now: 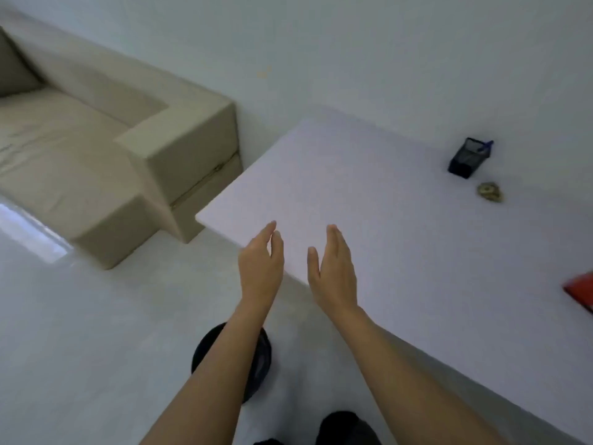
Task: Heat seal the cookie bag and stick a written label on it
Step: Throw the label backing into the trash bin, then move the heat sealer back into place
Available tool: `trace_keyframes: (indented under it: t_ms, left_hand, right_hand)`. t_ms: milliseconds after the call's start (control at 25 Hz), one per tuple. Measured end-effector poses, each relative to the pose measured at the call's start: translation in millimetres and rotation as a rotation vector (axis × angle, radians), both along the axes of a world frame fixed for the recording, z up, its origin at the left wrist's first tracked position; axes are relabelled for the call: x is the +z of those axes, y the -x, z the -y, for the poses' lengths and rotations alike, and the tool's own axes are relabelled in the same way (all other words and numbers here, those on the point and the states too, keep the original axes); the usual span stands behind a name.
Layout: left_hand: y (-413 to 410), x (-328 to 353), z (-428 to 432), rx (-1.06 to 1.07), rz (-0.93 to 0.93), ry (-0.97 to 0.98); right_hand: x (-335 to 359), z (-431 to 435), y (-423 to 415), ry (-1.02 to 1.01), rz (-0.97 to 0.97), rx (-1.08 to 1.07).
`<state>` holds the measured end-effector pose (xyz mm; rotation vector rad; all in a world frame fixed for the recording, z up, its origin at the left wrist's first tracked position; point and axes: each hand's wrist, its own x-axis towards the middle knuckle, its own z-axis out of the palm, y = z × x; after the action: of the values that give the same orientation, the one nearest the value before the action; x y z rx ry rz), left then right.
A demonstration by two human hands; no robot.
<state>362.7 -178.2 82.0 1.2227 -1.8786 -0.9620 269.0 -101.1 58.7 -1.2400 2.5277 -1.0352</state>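
My left hand and my right hand are held out side by side over the near left corner of a white table, palms facing each other, fingers straight, nothing in either. Far off at the right back of the table lies a small cookie in clear wrap. Just behind it stands a dark mesh pen holder with a blue pen in it. A red object is cut off by the right edge of the view; I cannot tell what it is.
A beige sofa stands to the left, its arm close to the table's left corner. A round black stool sits on the pale floor under my left forearm. A plain wall runs behind the table.
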Motion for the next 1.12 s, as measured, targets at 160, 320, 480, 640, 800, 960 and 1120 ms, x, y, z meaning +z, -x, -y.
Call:
trace_keyframes:
  t_ms: [160, 320, 480, 640, 800, 960, 1120]
  left_hand:
    - [105.4, 33.2, -50.4, -0.379, 0.043, 0.054]
    - [210.5, 46.5, -125.6, -0.659, 0.036, 0.055]
    - [323.7, 43.1, -209.2, -0.834, 0.060, 0.036]
    - [428.9, 27.3, -277.9, -0.899, 0.108, -0.007]
    - [506.0, 14.0, -321.8, -0.870, 0.165, -0.143]
    - [545.9, -13.6, -325.7, -0.771, 0.205, -0.404]
    - [569.2, -28.8, -328.9, -0.808, 0.104, -0.827]
  right_hand:
    - [33.4, -76.5, 93.4, 0.051, -0.044, -0.285]
    - [40.2, -183.7, 186.6, 0.099, -0.042, -0.574]
    - [19.5, -292.6, 278.0, 0.104, -0.048, -0.817]
    - [-8.2, -383.0, 360.0, 0.085, -0.022, -0.992]
    - [-34.5, -445.8, 406.9, 0.006, -0.030, -1.160]
    - [-61.7, -471.4, 415.7, -0.042, 0.105, -1.250]
    - [-87.0, -479.2, 412.7, 0.038, 0.266, -1.252]
